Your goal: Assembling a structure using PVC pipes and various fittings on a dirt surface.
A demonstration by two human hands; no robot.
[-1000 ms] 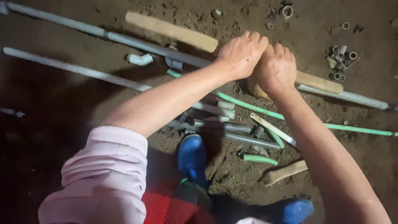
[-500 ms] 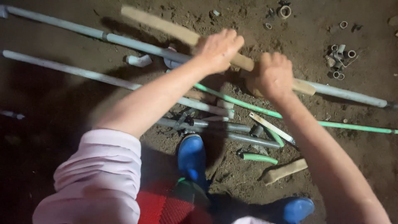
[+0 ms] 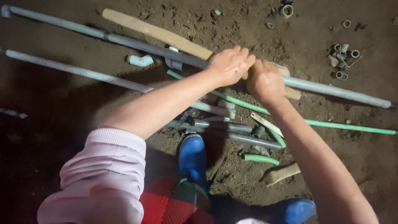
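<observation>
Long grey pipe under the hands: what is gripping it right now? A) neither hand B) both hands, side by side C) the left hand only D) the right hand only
B: the left hand and the right hand are both closed around the long grey pipe, close beside each other above the wooden plank.

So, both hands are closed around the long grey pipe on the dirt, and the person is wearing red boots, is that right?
Not quite: the boots are blue, not red; the red below them is a separate patch at the frame's lower edge. The head view shows this. The rest holds: the left hand and right hand are both closed around the long grey pipe on the dirt ground.
</observation>
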